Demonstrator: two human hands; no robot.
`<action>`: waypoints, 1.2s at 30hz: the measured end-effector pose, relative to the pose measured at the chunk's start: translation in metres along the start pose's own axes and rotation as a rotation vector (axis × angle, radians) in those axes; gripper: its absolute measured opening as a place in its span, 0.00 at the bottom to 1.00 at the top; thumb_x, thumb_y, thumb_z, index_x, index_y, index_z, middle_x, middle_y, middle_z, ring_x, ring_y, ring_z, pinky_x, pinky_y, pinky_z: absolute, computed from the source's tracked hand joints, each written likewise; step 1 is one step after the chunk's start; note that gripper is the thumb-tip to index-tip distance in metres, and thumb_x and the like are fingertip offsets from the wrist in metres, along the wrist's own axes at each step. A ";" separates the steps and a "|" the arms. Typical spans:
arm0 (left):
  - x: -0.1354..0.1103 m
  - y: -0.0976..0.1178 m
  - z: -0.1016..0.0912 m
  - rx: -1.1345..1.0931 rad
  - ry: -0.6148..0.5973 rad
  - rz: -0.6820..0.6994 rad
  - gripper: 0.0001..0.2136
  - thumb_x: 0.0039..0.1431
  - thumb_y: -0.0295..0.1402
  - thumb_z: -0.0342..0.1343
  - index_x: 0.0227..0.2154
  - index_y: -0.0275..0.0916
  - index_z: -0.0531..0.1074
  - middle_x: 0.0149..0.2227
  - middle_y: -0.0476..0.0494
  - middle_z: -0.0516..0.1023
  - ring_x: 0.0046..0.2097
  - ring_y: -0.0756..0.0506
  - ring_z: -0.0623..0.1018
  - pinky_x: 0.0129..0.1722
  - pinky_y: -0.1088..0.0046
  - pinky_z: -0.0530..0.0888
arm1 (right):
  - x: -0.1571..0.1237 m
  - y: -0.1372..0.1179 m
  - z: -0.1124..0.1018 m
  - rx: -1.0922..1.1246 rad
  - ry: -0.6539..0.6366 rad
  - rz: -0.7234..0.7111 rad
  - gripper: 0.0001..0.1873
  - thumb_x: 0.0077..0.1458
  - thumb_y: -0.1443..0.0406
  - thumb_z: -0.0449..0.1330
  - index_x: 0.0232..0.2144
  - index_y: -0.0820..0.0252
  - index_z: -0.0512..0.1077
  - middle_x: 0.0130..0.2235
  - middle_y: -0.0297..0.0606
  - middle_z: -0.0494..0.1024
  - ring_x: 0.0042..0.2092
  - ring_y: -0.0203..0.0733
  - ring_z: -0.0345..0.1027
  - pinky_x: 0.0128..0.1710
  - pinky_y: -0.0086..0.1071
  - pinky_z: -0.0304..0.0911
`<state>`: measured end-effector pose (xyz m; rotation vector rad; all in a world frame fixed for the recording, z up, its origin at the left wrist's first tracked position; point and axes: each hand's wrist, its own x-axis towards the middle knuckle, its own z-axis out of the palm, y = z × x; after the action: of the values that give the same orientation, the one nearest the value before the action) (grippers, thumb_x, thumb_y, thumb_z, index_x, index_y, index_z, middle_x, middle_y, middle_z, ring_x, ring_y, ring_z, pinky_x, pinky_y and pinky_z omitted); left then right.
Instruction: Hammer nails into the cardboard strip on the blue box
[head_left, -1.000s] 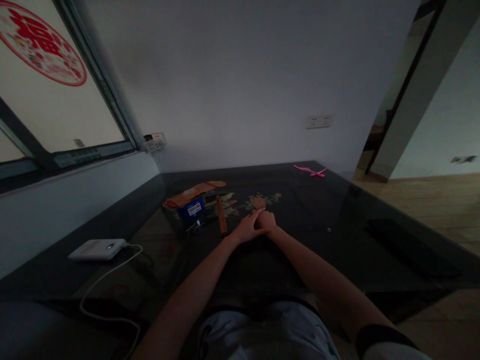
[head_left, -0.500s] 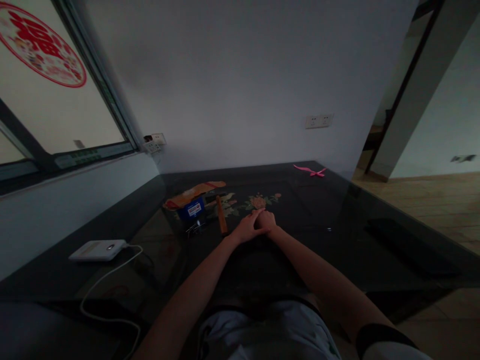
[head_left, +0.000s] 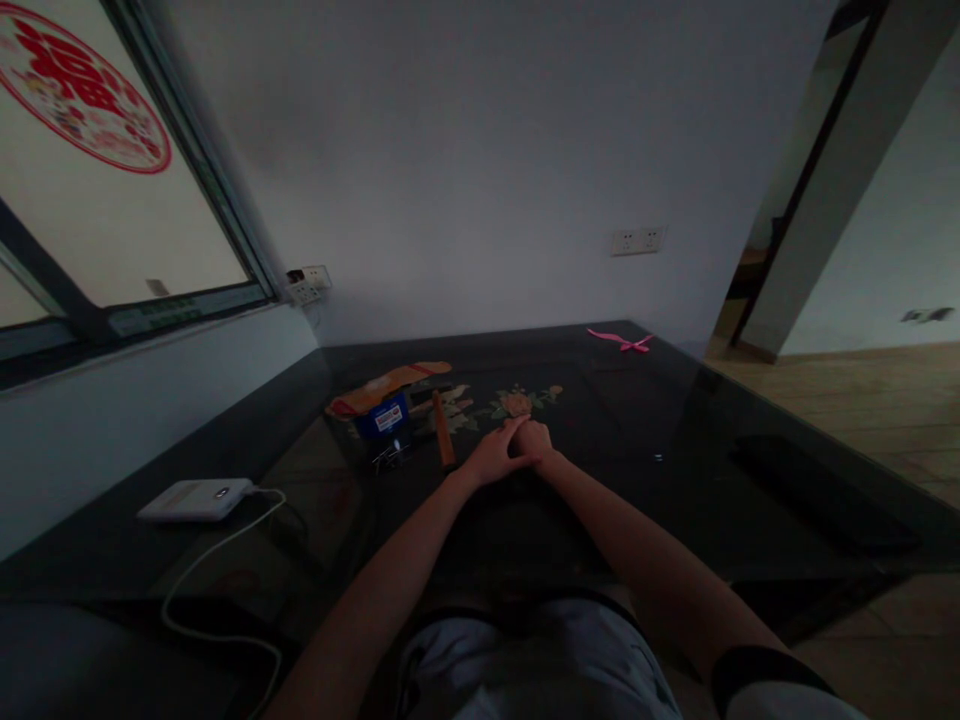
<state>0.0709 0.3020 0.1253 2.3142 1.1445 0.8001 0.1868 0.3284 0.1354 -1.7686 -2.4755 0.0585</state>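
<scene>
My left hand and my right hand rest together on the dark glass table, fingers folded over one another. Whether anything lies between them is hidden. Just left of my left hand lies an orange stick-like object. Beyond it stands a small blue box with metal clips in front, and an orange packet behind. A flower pattern shows under the glass just past my hands.
A white power bank with a white cable lies at the left. A pink ribbon sits at the far right corner. A dark flat object lies at the right. A window is on the left, a doorway on the right.
</scene>
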 end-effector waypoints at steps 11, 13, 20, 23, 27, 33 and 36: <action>-0.002 0.005 -0.002 0.042 0.011 -0.004 0.39 0.48 0.52 0.56 0.61 0.44 0.51 0.58 0.39 0.65 0.55 0.38 0.69 0.55 0.60 0.65 | 0.004 0.002 0.005 -0.012 0.018 -0.011 0.18 0.60 0.62 0.48 0.47 0.62 0.70 0.43 0.52 0.76 0.44 0.49 0.72 0.39 0.35 0.65; -0.002 0.006 -0.003 0.056 0.017 -0.006 0.39 0.48 0.52 0.56 0.61 0.45 0.51 0.57 0.40 0.65 0.54 0.39 0.69 0.54 0.60 0.66 | 0.005 0.003 0.005 -0.013 0.023 -0.009 0.18 0.59 0.62 0.48 0.47 0.61 0.71 0.43 0.51 0.77 0.43 0.49 0.72 0.38 0.35 0.65; -0.002 0.007 -0.005 0.101 0.042 0.018 0.38 0.48 0.54 0.55 0.60 0.45 0.53 0.56 0.41 0.67 0.53 0.39 0.71 0.53 0.61 0.66 | 0.003 0.001 0.003 -0.011 0.021 -0.001 0.19 0.60 0.61 0.48 0.48 0.61 0.70 0.43 0.52 0.77 0.43 0.48 0.73 0.39 0.35 0.65; -0.001 0.006 -0.004 0.118 0.049 0.018 0.38 0.48 0.54 0.55 0.61 0.45 0.53 0.55 0.41 0.69 0.52 0.39 0.72 0.53 0.61 0.66 | 0.002 0.000 0.001 -0.010 0.018 0.003 0.18 0.60 0.61 0.48 0.47 0.61 0.71 0.43 0.52 0.77 0.43 0.48 0.72 0.40 0.35 0.65; -0.001 0.006 -0.003 0.143 0.046 -0.005 0.38 0.48 0.53 0.56 0.61 0.46 0.52 0.53 0.41 0.70 0.51 0.39 0.73 0.53 0.60 0.66 | 0.001 0.000 0.000 -0.008 0.011 0.000 0.18 0.60 0.62 0.47 0.47 0.60 0.71 0.43 0.51 0.77 0.43 0.48 0.73 0.40 0.35 0.65; -0.002 0.009 -0.006 0.132 0.019 -0.013 0.38 0.48 0.53 0.56 0.61 0.45 0.52 0.56 0.40 0.67 0.53 0.39 0.71 0.53 0.61 0.66 | 0.001 -0.001 0.001 -0.007 0.017 -0.003 0.18 0.60 0.61 0.48 0.47 0.61 0.71 0.43 0.51 0.77 0.44 0.48 0.72 0.40 0.35 0.65; -0.003 0.010 -0.007 0.141 0.016 -0.023 0.38 0.48 0.54 0.55 0.61 0.46 0.52 0.56 0.41 0.67 0.53 0.38 0.71 0.53 0.61 0.66 | 0.002 -0.001 0.001 -0.008 0.018 -0.007 0.18 0.59 0.61 0.48 0.47 0.60 0.70 0.43 0.50 0.77 0.43 0.48 0.72 0.40 0.35 0.65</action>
<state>0.0704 0.2943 0.1358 2.4081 1.2693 0.7524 0.1853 0.3301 0.1344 -1.7548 -2.4730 0.0318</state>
